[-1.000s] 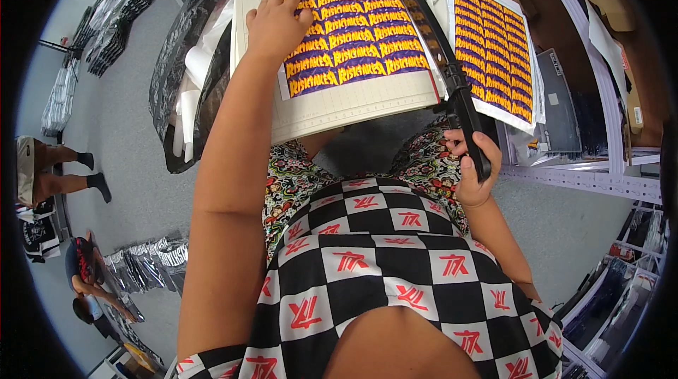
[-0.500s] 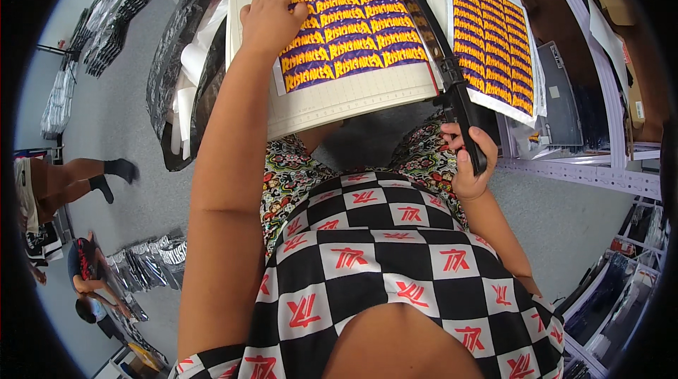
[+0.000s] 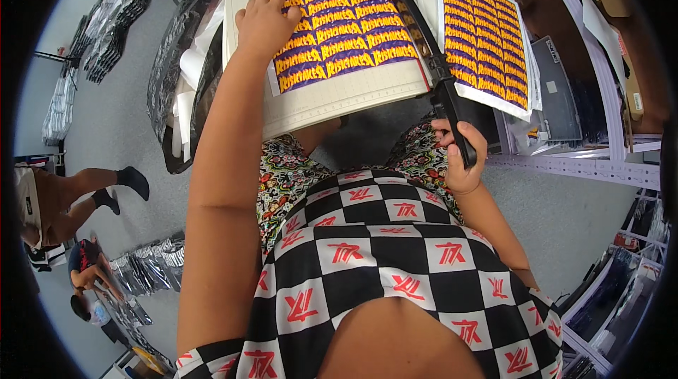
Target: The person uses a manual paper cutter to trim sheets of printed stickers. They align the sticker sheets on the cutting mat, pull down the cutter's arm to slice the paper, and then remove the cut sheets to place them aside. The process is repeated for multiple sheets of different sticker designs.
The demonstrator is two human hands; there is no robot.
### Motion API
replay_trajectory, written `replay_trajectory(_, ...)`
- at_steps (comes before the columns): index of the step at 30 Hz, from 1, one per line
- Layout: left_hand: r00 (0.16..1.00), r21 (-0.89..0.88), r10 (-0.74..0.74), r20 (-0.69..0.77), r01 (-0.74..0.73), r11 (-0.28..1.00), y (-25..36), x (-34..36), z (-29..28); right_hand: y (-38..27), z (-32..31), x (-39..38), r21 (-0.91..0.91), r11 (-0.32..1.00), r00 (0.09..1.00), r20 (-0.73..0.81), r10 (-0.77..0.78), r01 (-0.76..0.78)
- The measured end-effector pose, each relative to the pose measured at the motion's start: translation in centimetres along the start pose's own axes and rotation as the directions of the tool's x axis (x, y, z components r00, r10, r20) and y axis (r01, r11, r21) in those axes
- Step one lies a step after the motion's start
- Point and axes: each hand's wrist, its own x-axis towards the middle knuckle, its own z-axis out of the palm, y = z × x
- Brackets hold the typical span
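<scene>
A sheet printed with rows of yellow lettering on purple (image 3: 346,22) lies on the pale gridded bed of a guillotine paper cutter (image 3: 339,104). My left hand (image 3: 267,22) rests on the sheet's left part, fingers extended and pressing it down. Along the sheet's right side runs the cutter's black blade arm (image 3: 413,15), lowered at the bed's edge. My right hand (image 3: 466,160) is closed around the black cutter handle (image 3: 450,114), which projects past the bed's near right corner. Right of the blade, more printed sheets with white margins (image 3: 487,40) lie stacked.
A black plastic bag with white paper rolls (image 3: 187,82) stands left of the cutter. Lilac metal shelving (image 3: 579,164) is close on my right. Two other people are at the left, one standing (image 3: 78,202), one bending (image 3: 88,273) over bagged packages (image 3: 152,266) on the floor.
The view has shifted slightly, moving the cutter a little left in the picture. Both hands keep their places on the sheet and handle. The standing person at the left has stepped rightward.
</scene>
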Motion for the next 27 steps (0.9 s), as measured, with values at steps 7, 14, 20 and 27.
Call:
replay_trajectory(7, 0.982, -0.105, 0.184, 0.045, -0.179, 0.978, 6.7, 0.1, -0.6, -0.9, -0.4, 0.4, -0.076, 0.994, 0.997, 0.031, 0.078, -0.075)
replay_trajectory(14, 0.957, -0.066, 0.270, 0.105, -0.264, 0.962, 12.4, -2.4, 0.9, -1.2, -0.4, 0.4, -0.102, 0.992, 0.997, 0.035, 0.071, -0.067)
replay_trajectory(20, 0.963, -0.065, 0.252, 0.101, -0.246, 0.967, 12.3, -2.7, 1.2, -0.9, -0.2, 0.2, -0.072, 0.995, 0.998, 0.013, 0.069, -0.068)
replay_trajectory(27, 0.957, -0.064, 0.272, 0.106, -0.266, 0.962, 12.5, -2.6, 1.0, -1.9, -0.8, 0.2, -0.231, 0.967, 0.991, 0.055, 0.125, -0.109)
